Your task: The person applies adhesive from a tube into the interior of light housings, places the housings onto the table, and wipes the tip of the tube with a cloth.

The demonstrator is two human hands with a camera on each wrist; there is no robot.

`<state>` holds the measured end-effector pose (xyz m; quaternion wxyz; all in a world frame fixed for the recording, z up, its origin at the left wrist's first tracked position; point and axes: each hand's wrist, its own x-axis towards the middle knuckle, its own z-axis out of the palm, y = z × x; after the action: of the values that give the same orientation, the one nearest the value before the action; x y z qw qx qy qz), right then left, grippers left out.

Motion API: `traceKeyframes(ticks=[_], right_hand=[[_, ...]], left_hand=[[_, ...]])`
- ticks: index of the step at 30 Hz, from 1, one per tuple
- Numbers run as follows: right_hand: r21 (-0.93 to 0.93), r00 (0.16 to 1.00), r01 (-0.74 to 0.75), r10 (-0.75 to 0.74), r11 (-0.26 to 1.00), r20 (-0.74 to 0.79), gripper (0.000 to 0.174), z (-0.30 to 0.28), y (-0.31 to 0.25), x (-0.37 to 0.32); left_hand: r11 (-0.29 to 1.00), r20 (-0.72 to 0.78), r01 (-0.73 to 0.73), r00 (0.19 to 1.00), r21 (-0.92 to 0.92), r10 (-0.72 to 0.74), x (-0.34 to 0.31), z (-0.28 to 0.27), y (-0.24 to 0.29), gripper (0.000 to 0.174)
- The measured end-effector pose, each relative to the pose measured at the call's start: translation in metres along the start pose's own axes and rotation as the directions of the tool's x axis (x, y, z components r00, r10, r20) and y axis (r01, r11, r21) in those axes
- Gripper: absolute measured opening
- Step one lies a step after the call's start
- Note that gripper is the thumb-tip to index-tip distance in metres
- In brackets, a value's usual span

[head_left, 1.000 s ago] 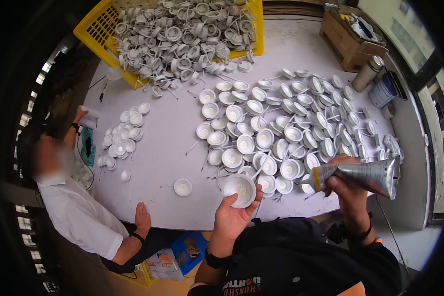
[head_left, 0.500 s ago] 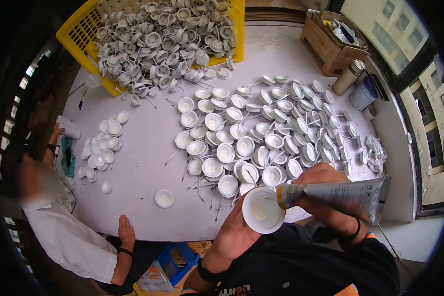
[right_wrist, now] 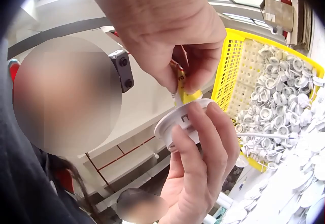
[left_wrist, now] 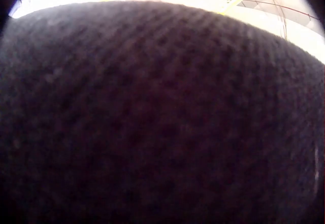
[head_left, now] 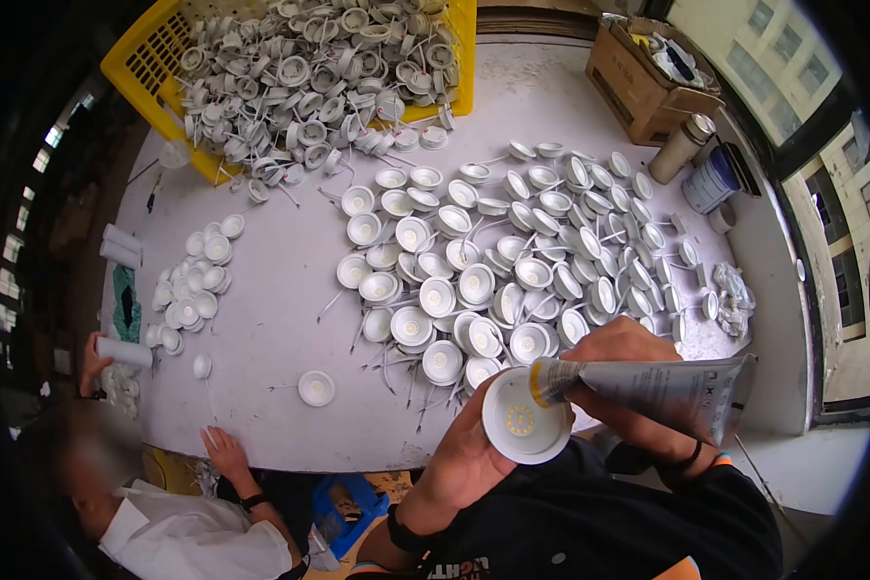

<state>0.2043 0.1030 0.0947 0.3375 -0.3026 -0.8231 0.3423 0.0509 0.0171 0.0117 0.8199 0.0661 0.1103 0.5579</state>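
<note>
My left hand [head_left: 464, 464] holds a white LED downlight [head_left: 539, 447] by its outside, with the cup side tilted up and yellow LED dots showing at its bottom. In the right wrist view, fingers of that left hand [right_wrist: 200, 168] wrap around the back of the downlight [right_wrist: 175, 121], and its cable sticks out to the side. My right hand [head_left: 628, 343] grips a silver squeeze tube [head_left: 662, 391] with a yellow nozzle end. That end overlaps the cup's upper rim in the head view; the tip is hidden. Dark fabric fills most of the left wrist view.
Many white downlights [head_left: 439, 298] cover the table [head_left: 261, 358] ahead. A lone downlight [head_left: 316, 389] lies left of them, near a smaller cluster [head_left: 198, 275]. A yellow crate [head_left: 466, 68] overflows with white fittings. Another person's hand [head_left: 225, 452] rests at the table edge. A cardboard box [head_left: 633, 82] stands back right.
My two hands came together, bringing the tube's nozzle end over the downlight's cup; over the last half second they moved little. The other person at left has leaned lower and holds a white roll.
</note>
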Motion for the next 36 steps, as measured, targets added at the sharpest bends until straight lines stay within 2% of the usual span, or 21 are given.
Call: traceKeyframes(ticks=[7,10,12,13,15,22,24,28,30,31,32,34,36], right_hand=[[0.003,1.0,-0.027,0.027,1.0,-0.003,0.019,-0.001,-0.001,-0.002],[0.009,1.0,0.01,-0.01,1.0,0.002,0.02,0.0,0.001,-0.002],[0.049,0.99,-0.098,0.093,0.994,0.104,0.019,0.0,-0.001,-0.002],[0.049,0.99,-0.098,0.092,0.994,0.103,0.019,0.001,0.001,-0.003],[0.185,1.0,-0.031,0.031,0.982,0.003,0.02,0.006,0.005,-0.006],[-0.051,0.997,0.073,-0.072,0.996,0.003,0.026,-0.006,0.009,-0.007],[-0.095,0.993,0.111,-0.106,0.989,0.054,0.028,-0.012,0.007,-0.006],[-0.054,0.996,-0.011,0.015,0.999,0.083,0.028,-0.019,-0.004,-0.011],[-0.069,0.978,-0.049,0.062,0.996,0.2,0.027,-0.024,-0.007,-0.012],[-0.037,0.97,-0.118,0.123,0.992,0.21,0.028,-0.026,-0.009,-0.012],[-0.035,0.971,-0.12,0.124,0.992,0.206,0.028,-0.027,-0.008,-0.012],[0.045,0.974,-0.019,0.008,0.999,0.227,0.027,-0.028,-0.002,-0.012],[0.05,0.979,-0.008,-0.002,0.999,0.206,0.026,-0.024,0.0,-0.012]], left_hand=[[1.0,0.008,0.003,1.0,0.005,-0.003,0.001,0.002,-0.002,0.063],[0.999,-0.004,0.008,1.0,0.038,-0.008,0.001,0.002,-0.002,0.063],[0.999,0.002,0.017,1.0,0.028,-0.017,0.002,0.001,-0.003,0.062],[0.999,0.003,0.017,1.0,0.029,-0.017,0.002,0.0,-0.003,0.062],[1.0,0.019,0.017,1.0,0.019,-0.017,0.002,-0.002,-0.004,0.062],[0.998,0.012,0.006,1.0,0.069,-0.007,0.001,-0.003,-0.001,0.062],[0.993,-0.09,-0.04,0.995,0.112,0.05,-0.002,-0.004,0.002,0.064],[0.981,-0.096,-0.091,0.989,0.172,0.109,-0.004,-0.005,0.001,0.068],[0.978,-0.102,-0.09,0.989,0.188,0.111,-0.004,-0.005,0.002,0.069],[0.974,-0.109,-0.098,0.986,0.202,0.122,-0.004,-0.006,0.002,0.07],[0.974,-0.11,-0.095,0.987,0.205,0.119,-0.003,-0.006,0.001,0.07],[0.98,-0.11,-0.11,0.985,0.166,0.13,-0.002,-0.007,-0.001,0.07],[0.983,-0.115,-0.108,0.985,0.152,0.126,0.0,-0.008,-0.001,0.069]])
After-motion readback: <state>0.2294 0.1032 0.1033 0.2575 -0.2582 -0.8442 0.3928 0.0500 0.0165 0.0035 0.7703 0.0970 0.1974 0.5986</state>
